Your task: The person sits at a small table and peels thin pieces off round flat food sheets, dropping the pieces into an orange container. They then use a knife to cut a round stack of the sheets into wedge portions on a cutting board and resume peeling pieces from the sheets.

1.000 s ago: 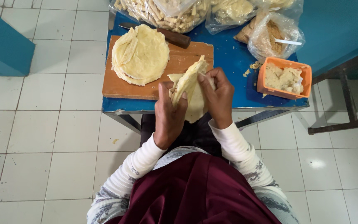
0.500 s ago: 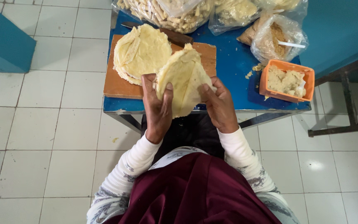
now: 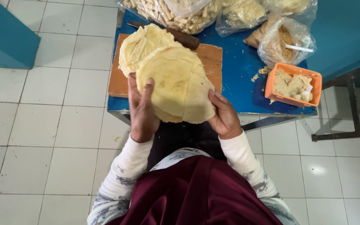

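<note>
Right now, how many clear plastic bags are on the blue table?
4 show: one of pale sticks, one behind it, one of yellow sheets, one of brown crumbs. More may lie beyond the frame.

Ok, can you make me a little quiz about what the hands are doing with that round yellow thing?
1. True or false: both hands hold the round yellow sheet.
2. What colour is the small tub of crumbly filling: A green, B orange, C white?
3. What lies under the stack of sheets on the blue table?

Key:
1. True: left hand and right hand grip its edges.
2. B.
3. A wooden board.
</note>
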A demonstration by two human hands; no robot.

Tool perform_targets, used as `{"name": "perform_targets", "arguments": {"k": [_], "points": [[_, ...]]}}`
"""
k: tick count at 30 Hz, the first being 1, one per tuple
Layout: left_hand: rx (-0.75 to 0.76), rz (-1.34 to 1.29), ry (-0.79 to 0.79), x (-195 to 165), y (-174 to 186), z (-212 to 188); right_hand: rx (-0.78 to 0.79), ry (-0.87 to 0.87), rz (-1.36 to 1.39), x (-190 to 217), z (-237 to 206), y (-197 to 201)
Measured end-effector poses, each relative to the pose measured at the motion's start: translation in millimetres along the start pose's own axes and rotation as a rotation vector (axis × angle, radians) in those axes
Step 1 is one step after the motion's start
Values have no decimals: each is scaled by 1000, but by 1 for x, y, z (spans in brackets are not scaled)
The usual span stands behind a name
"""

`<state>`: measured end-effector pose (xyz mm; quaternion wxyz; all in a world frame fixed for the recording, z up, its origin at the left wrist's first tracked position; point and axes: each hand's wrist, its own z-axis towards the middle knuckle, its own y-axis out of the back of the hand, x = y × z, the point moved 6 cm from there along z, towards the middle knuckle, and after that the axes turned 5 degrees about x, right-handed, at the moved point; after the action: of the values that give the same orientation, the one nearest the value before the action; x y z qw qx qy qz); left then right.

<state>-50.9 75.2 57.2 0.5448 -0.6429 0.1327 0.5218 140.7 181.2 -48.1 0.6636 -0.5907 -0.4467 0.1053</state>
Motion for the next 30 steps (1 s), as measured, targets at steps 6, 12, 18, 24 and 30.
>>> {"name": "perform_targets", "arguments": {"k": [6,12,18,24,30], "points": [[9,-177,131,0,20,-2,-18,-14,63,5,-19,41],[-32,-107,217,7,48,-8,-117,-66,3,14,-50,68],[-98,-133,105,4,54,-19,-105,-59,-11,28,-56,79],[-286,-245,14,-6,67,-29,-106,158,-125,102,-49,68],[-198,-286,20,-9,73,-39,-87,558,-1133,170,2,-2]]}}
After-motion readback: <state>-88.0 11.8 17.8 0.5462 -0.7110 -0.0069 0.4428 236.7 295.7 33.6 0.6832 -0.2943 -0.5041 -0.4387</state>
